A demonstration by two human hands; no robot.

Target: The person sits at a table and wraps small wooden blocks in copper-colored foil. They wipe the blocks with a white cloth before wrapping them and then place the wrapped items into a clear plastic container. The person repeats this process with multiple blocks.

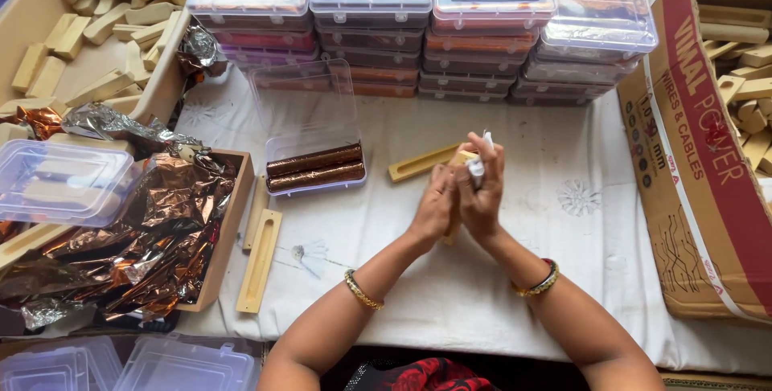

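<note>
**A cloth-covered surface, hemmed in by boxes**

The surface [498, 278] wears a white cloth with faint flower prints, lit evenly with soft shadows. Stacks of clear lidded cases [418, 21] line its far edge. A cardboard carton [691, 166] closes the right side, a beige tray [32, 13] the far left. Crumpled copper foil [137, 238] fills a wooden box at left.

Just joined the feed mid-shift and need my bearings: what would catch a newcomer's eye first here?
The two hands meet at the centre of the white cloth, the left hand and right hand together holding a small white piece and a wooden strip. Behind them, stacks of clear lidded boxes line the far edge. To the left, an open box holds two brown foil-wrapped rolls beside a tray of crumpled copper foil.
</note>
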